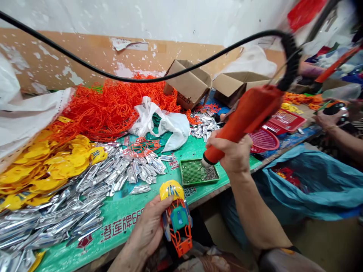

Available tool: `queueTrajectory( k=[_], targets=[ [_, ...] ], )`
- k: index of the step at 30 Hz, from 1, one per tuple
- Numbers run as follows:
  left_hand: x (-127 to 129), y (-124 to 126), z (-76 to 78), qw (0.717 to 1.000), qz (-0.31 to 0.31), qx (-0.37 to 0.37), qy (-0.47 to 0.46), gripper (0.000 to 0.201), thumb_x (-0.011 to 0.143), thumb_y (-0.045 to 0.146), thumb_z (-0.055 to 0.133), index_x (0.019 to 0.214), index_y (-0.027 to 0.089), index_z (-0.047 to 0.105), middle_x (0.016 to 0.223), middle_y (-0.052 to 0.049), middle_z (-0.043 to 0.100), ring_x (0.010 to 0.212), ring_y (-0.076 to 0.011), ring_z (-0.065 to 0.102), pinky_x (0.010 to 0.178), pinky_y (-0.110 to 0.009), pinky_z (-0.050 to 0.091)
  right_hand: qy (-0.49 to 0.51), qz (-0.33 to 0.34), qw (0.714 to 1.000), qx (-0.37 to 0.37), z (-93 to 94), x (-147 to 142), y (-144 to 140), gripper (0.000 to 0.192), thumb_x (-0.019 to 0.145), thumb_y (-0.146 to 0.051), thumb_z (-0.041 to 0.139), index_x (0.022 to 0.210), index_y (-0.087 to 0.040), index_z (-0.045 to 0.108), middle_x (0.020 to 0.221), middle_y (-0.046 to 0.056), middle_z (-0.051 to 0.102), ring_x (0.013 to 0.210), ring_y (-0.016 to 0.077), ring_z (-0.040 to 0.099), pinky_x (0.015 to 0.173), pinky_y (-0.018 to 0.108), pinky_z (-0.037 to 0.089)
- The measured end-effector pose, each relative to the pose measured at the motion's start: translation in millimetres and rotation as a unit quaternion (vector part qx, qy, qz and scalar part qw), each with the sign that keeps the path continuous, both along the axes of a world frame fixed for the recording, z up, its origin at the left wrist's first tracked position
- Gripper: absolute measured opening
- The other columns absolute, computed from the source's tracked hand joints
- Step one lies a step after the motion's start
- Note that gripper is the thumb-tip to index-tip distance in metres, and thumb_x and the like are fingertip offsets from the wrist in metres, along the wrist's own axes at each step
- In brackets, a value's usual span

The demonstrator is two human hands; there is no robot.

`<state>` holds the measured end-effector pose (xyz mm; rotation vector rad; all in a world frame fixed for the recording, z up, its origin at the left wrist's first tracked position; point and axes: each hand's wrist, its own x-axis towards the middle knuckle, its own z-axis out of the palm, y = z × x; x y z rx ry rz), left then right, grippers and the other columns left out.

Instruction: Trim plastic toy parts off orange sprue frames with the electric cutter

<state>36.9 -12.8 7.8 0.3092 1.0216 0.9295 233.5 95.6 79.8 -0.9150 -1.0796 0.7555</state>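
Note:
My left hand (pixel 153 219) grips a toy car body (pixel 177 223) at the table's front edge. The body has an orange frame, a yellow front piece, a teal middle part and silvery side pieces. In my right hand (pixel 232 151) is an orange power screwdriver (pixel 241 117), tilted so its pale tip points down into a green tray (pixel 188 173). Small dark screws (pixel 211 173) lie in that tray's right half. Whether the tip touches them I cannot tell.
Silver parts (pixel 90 192), yellow parts (pixel 65 162) and orange frames (pixel 110 105) are heaped at left. Cardboard boxes (pixel 190 85) stand behind. A black cable (pixel 141 80) arches overhead. A blue bag (pixel 312 189) hangs open at right, near another person's hands (pixel 329 119).

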Motion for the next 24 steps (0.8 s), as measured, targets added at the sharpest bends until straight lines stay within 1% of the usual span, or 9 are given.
queueTrajectory(
  k=[4,7,9,12,14,19,24],
  targets=[
    [2,0,1.7,1.0,-0.012,-0.002,-0.01,0.032,0.071,0.031,0.08,0.093,0.01,0.072,0.081,-0.013,0.076,0.064,-0.0217,0.07,0.062,-0.031,0.058,0.04,0.075,0.996,-0.015,16.6,-17,-28,0.005,0.063,-0.018,0.07,0.064,-0.018,0.064,0.066,0.0,0.06,0.058,0.0155,0.056,0.058,0.034,0.05],
    [3,-1,2.8,1.0,-0.017,-0.001,-0.02,0.031,0.073,0.033,0.078,0.093,0.011,0.07,0.08,-0.014,0.076,0.063,-0.0226,0.069,0.061,-0.034,0.057,0.039,0.098,0.994,-0.019,18.7,-30,-44,0.006,0.063,-0.019,0.07,0.067,-0.019,0.066,0.068,0.0,0.061,0.06,0.0163,0.057,0.06,0.036,0.051],
    [3,-1,2.9,1.0,-0.008,-0.002,-0.016,0.03,0.073,0.032,0.078,0.092,0.012,0.07,0.078,-0.012,0.075,0.061,-0.0207,0.068,0.059,-0.032,0.057,0.043,0.108,0.993,-0.023,16.6,-37,-50,0.008,0.062,-0.02,0.071,0.067,-0.02,0.066,0.069,0.0,0.06,0.059,0.0159,0.056,0.06,0.036,0.051],
    [4,-2,1.9,1.0,0.012,-0.005,-0.006,0.029,0.07,0.029,0.08,0.09,0.011,0.071,0.074,-0.009,0.074,0.055,-0.0163,0.065,0.053,-0.027,0.055,0.054,0.119,0.991,-0.034,12.4,-44,-54,0.007,0.062,-0.019,0.072,0.065,-0.02,0.065,0.068,-0.001,0.06,0.059,0.0154,0.056,0.06,0.036,0.051],
    [4,-2,1.0,1.0,0.024,-0.008,-0.008,0.029,0.069,0.028,0.082,0.089,0.01,0.072,0.073,-0.008,0.074,0.054,-0.015,0.063,0.052,-0.025,0.055,0.057,0.122,0.99,-0.039,10.7,-47,-55,0.007,0.062,-0.018,0.071,0.065,-0.02,0.065,0.069,-0.001,0.06,0.059,0.0153,0.056,0.062,0.036,0.051],
    [5,-1,-0.7,0.999,0.04,-0.016,-0.017,0.027,0.069,0.026,0.081,0.089,0.009,0.073,0.074,-0.008,0.074,0.055,-0.0148,0.063,0.053,-0.026,0.056,0.073,0.133,0.987,-0.052,10.1,-52,-56,0.009,0.061,-0.015,0.072,0.064,-0.02,0.065,0.069,-0.001,0.061,0.06,0.0162,0.057,0.062,0.037,0.051],
    [4,-1,-2.7,0.999,0.032,-0.003,-0.025,0.025,0.074,0.024,0.078,0.093,0.009,0.073,0.078,-0.009,0.075,0.058,-0.0145,0.064,0.054,-0.025,0.056,0.068,0.133,0.987,-0.053,6.7,-55,-53,0.01,0.062,-0.014,0.072,0.063,-0.02,0.064,0.068,-0.001,0.061,0.06,0.0161,0.058,0.062,0.037,0.05]
  ],
)
